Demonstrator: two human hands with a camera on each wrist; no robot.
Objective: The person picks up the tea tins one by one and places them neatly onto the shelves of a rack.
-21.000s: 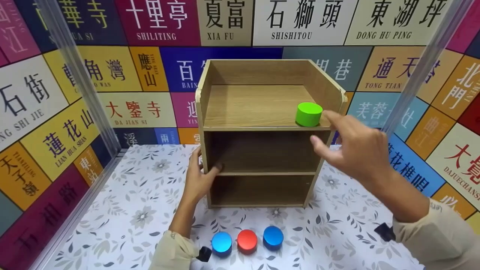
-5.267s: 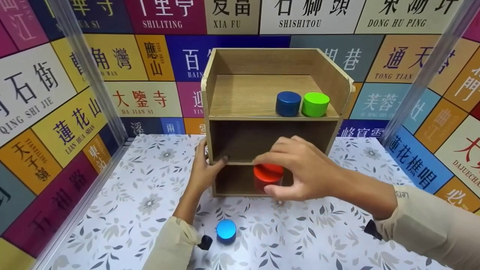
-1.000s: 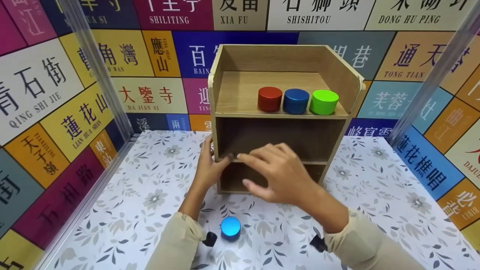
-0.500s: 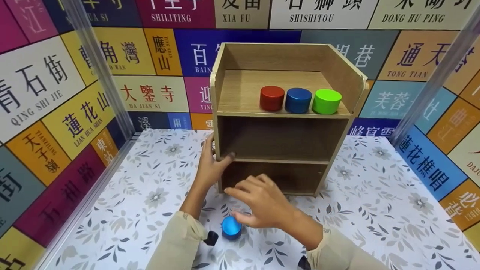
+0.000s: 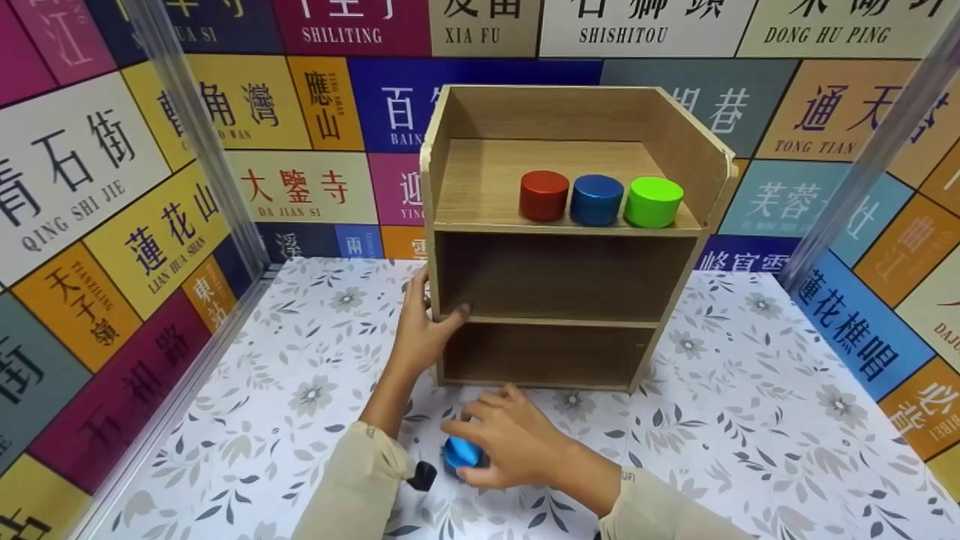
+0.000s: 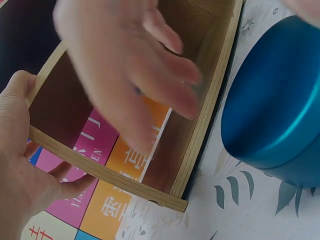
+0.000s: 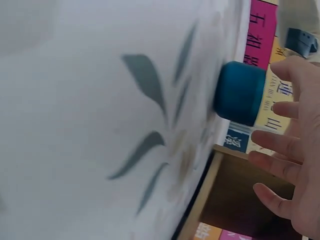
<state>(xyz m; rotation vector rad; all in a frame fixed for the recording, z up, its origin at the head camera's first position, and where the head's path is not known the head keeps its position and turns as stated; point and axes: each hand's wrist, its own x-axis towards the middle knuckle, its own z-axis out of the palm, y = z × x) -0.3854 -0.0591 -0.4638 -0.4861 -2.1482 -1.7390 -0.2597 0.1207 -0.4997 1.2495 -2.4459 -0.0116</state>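
Observation:
My left hand [image 5: 421,330] grips the left side panel of a small wooden shelf unit [image 5: 566,324], thumb inside at the middle board and fingers outside. A shiny light-blue cylinder [image 5: 461,452] stands on the table in front of it. Over that cylinder is my right hand [image 5: 517,442], thumb and fingers spread around it; in the right wrist view the fingers [image 7: 277,145] look apart from the blue cylinder [image 7: 240,93]. On the unit's top board, a red cylinder [image 5: 544,196], a dark-blue cylinder [image 5: 597,201] and a green cylinder [image 5: 654,202] stand in a row toward the right.
The table wears a white cloth [image 5: 300,420] with grey leaves and flowers. Panels with large printed characters [image 5: 307,187] rise behind and at both sides. Clear upright posts [image 5: 202,142] stand at the corners. The unit's top has raised side walls [image 5: 686,150].
The dark-blue and red cylinders have gone from the table to the top board, beside the green one. Lately my right hand has come down to the light-blue cylinder. My left hand keeps its grip.

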